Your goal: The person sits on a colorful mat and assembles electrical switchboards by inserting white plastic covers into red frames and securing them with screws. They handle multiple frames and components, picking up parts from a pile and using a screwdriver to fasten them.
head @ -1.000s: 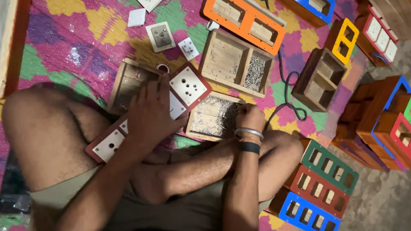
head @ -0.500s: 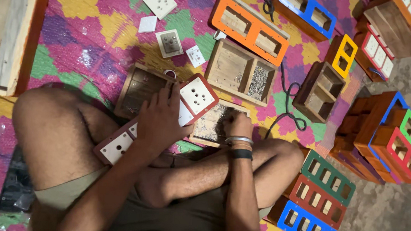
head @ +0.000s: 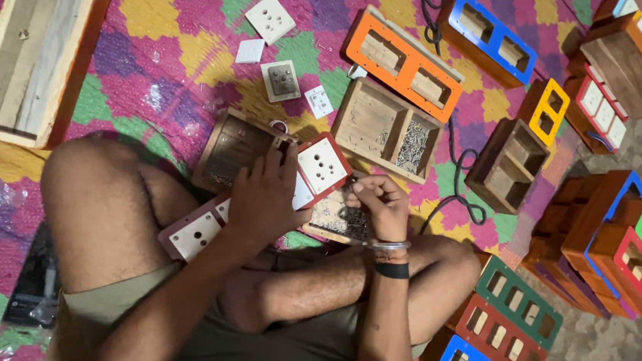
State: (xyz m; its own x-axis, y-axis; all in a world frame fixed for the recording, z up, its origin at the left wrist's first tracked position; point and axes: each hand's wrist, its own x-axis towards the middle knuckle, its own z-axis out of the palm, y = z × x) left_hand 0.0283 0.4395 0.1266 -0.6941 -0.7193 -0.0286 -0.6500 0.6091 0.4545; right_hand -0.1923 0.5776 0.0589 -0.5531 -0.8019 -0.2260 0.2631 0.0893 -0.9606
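Observation:
I sit cross-legged on a patterned mat. My left hand (head: 262, 199) lies flat over a long red-edged wooden switch board (head: 203, 228) with white sockets, pressing it against my knee. One white socket plate (head: 322, 167) shows just right of my fingers. My right hand (head: 381, 207) is closed, fingers pinched together, hovering over a small wooden tray of screws (head: 337, 218); whether it grips something small I cannot tell. A dark wristband and a metal bangle circle that wrist.
A two-part wooden tray (head: 387, 130) with screws sits ahead. Loose white socket plates (head: 270, 18) lie on the mat. Orange (head: 405, 63), blue (head: 488, 37) and yellow (head: 543, 110) boxes stand behind, a stack of coloured boards (head: 508, 325) at right, a long crate (head: 37, 47) at left.
The view has shifted slightly. My right hand has lifted a little above the screw tray and curled tighter. My left hand stays on the board.

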